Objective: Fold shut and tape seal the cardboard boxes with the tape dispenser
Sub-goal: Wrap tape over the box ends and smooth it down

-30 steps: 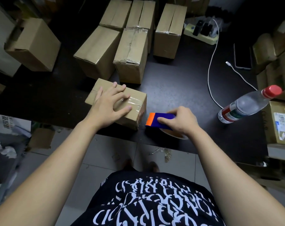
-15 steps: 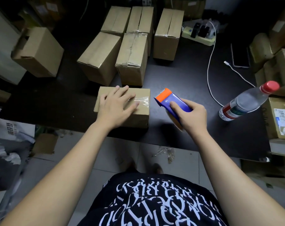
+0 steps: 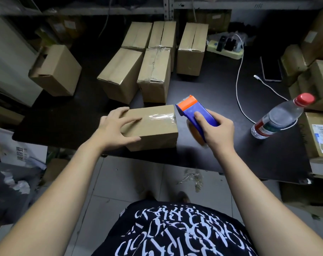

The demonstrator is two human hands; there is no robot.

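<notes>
At counter (image 3: 221,89) edge: left hand (image 3: 113,131) fingers (image 3: 120,110) spread on box (image 3: 157,132), right hand (image 3: 219,133) grips tape dispenser (image 3: 195,112); unpressed tape (image 3: 162,116) may peel.

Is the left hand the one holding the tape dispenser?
No, the right hand grips the blue and orange tape dispenser, while the left hand rests on top of the cardboard box.
</notes>
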